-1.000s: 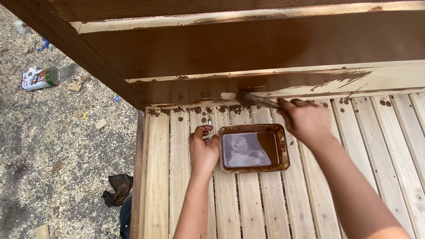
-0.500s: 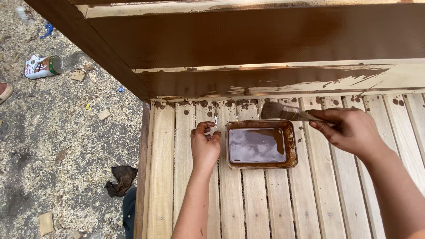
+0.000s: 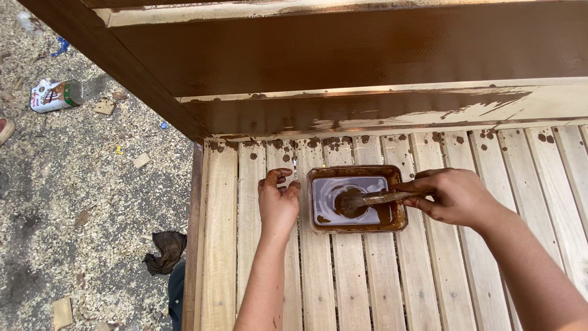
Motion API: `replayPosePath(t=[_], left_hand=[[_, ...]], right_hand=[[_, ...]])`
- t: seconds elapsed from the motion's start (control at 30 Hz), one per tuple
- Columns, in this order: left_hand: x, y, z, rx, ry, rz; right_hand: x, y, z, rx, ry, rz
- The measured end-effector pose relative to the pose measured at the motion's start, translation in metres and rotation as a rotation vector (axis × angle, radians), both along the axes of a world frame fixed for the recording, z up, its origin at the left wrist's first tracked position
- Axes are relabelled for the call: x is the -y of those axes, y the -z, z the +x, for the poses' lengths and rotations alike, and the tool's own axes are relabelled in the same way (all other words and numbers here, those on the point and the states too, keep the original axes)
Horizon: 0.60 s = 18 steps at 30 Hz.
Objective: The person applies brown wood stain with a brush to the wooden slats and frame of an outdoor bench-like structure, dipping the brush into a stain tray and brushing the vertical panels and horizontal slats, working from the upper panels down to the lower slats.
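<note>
Two bare hands are seen over a slatted seat of pale wood (image 3: 367, 276) in the lower half of the frame. The right hand (image 3: 456, 196), right of centre, is closed around the handle of a paintbrush (image 3: 373, 199), whose bristles are dipped into the brown stain held in a small rectangular tray (image 3: 357, 228). The tray is set flat on the slats at the centre of the frame, its rim smeared with brown. The left hand (image 3: 278, 199), just left of the tray, is rested on the slats with its fingers loosely curled and nothing gripped; its fingertips lie close beside the tray's left edge, though contact cannot be told.

Above, across the upper half of the frame, the backrest boards (image 3: 367, 55) are coated dark brown, and one lower board (image 3: 551, 101) at the upper right is left partly bare and pale. Brown drips are scattered along the far ends of the slats.

At the left of the frame, gravel ground strewn with sawdust (image 3: 73, 202) is seen. A tin can (image 3: 55, 95) is lying on its side at the upper left, and a dark crumpled rag (image 3: 165, 251) is lying at the lower left, near the seat's edge.
</note>
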<state>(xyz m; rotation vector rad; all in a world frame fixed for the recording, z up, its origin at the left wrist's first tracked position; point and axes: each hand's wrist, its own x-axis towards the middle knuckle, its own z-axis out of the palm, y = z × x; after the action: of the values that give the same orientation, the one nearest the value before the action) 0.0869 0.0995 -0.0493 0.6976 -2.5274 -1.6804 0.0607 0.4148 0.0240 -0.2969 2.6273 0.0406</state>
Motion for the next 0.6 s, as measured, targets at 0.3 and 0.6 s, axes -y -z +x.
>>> replayPosePath(t=[0.3,0.6], left_hand=[[-0.002,-0.005,0.000,0.004,0.022,0.000],[-0.022,-0.001,0.003,0.083,0.027,0.077]], right_hand=[[-0.066,0.003,-0.011,-0.183,0.353,-0.744],[0.000,0.041,-0.056,-0.939,-0.228,-0.258]])
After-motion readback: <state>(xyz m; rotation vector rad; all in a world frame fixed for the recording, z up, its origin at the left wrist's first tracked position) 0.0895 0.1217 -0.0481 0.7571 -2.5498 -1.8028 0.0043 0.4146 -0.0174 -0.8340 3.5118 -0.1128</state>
